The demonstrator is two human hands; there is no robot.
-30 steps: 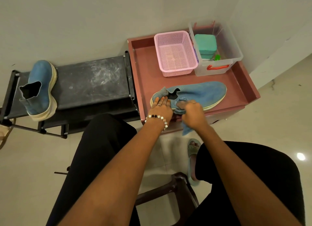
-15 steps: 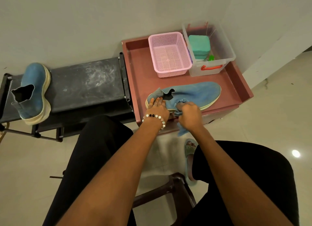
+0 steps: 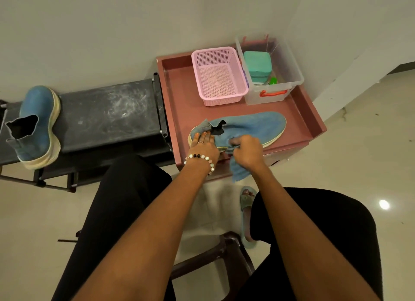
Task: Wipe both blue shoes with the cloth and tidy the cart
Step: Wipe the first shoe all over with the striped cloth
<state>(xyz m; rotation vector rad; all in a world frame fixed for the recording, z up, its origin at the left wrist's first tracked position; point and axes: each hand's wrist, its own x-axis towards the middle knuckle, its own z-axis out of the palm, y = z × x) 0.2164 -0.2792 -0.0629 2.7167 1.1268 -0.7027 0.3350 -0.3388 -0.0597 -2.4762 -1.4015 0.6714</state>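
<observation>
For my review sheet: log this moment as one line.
step: wiping shoe on cart | left hand: steadies heel | right hand: grips cloth | second shoe: on bench

Both bare forearms are reaching forward and converging. The left hand [image 3: 205, 143], wearing a beaded bracelet [image 3: 200, 158] at the wrist, is lying flat with fingers [image 3: 203, 135] extended. Just beside it, the right hand [image 3: 248, 152] is curling its fingers closed in a pinching grip, knuckles up.
</observation>
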